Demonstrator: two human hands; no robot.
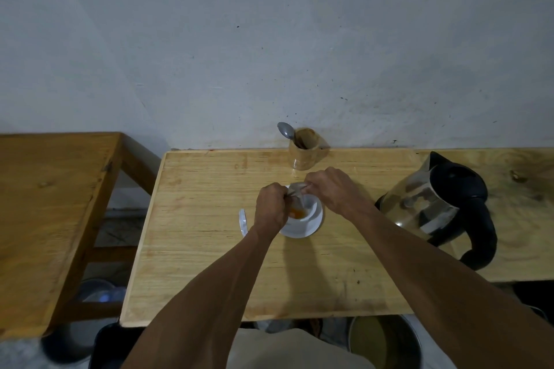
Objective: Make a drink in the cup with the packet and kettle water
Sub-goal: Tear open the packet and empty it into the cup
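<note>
A white cup [311, 217] stands on a white saucer [302, 232] in the middle of the wooden table [209, 249]. Orange powder [298, 213] lies in the cup. Both hands hold a small clear packet [296, 190] tipped over the cup: my left hand [271, 207] pinches its left end, my right hand [329, 192] its right end. The steel kettle [431, 204] with a black handle and lid stands to the right, its spout pointing toward the wall.
A wooden holder [305, 150] with a spoon [286, 130] stands by the wall behind the cup. A small clear strip [243, 222] lies left of the saucer. A second wooden table [45, 204] stands at the left. Pots sit on the floor below.
</note>
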